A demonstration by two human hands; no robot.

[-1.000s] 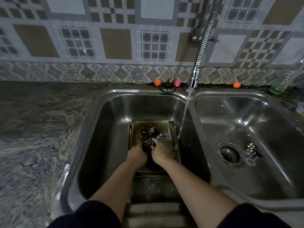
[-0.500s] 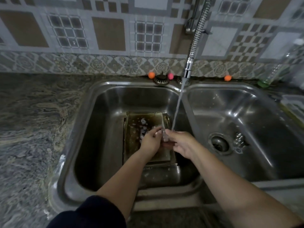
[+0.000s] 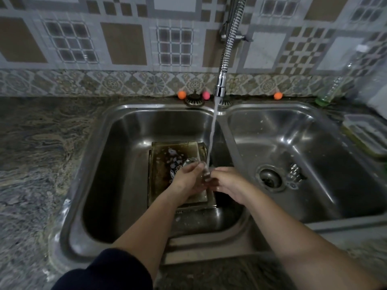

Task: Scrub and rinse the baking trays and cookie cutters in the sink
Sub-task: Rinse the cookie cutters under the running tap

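Note:
A stained brown baking tray [image 3: 161, 162] lies flat in the left sink basin [image 3: 125, 147], with foam specks and small metal cutters [image 3: 174, 164] on it. Above its right edge my left hand [image 3: 187, 177] and my right hand [image 3: 227, 182] meet under the water stream [image 3: 211, 139]. Between their fingertips they pinch a small shiny metal cookie cutter [image 3: 206, 171], and the water falls right onto it. Its shape is blurred by water and fingers.
The flexible chrome tap [image 3: 227, 49] hangs over the divider between the basins. The right basin [image 3: 314, 153] holds a drain [image 3: 270, 178] and a small metal piece [image 3: 294, 173]. A clear lidded container [image 3: 368, 135] and a bottle [image 3: 335, 84] stand at the right. Marbled counter [image 3: 37, 153] spreads left.
Both hands rose from the tray and shifted right, bringing the small cutter up into the running water. The camera view also moved slightly.

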